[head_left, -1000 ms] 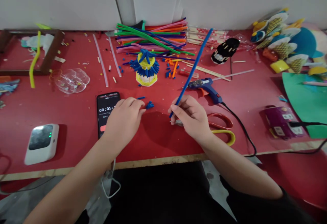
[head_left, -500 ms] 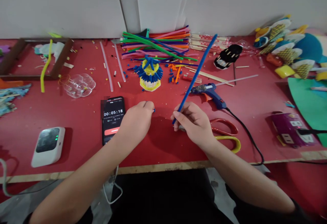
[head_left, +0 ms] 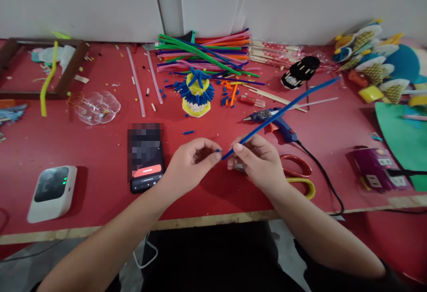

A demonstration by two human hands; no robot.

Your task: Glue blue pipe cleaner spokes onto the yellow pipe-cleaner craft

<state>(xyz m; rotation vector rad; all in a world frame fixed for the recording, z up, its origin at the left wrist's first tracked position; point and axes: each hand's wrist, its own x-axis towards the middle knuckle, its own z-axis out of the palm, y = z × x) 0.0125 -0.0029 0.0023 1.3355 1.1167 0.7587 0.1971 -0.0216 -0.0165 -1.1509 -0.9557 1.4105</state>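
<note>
My right hand (head_left: 259,162) is closed around the lower part of a long blue pipe cleaner (head_left: 282,112), which slants up to the right over a blue glue gun (head_left: 278,121). Just left of its lower end, my left hand (head_left: 191,163) pinches a tiny blue bit (head_left: 218,150); I cannot tell whether it joins the pipe cleaner. Scissors with red and yellow handles (head_left: 296,164) lie partly under my right hand, their blades mostly hidden. A short blue piece (head_left: 188,132) lies on the red table. Behind it stands a small pipe-cleaner pavilion (head_left: 196,92) in blue, yellow and white.
A phone (head_left: 146,158) and a white device (head_left: 51,193) lie to the left. Colourful pipe cleaners (head_left: 203,52) are heaped at the back, near a black model (head_left: 300,72). A purple power socket (head_left: 380,167) sits at right; the glue gun's cord runs past the scissors.
My left hand has moved right, close to the pipe cleaner's lower end. The short blue piece now shows on the table. The pipe cleaner has tipped over to the right.
</note>
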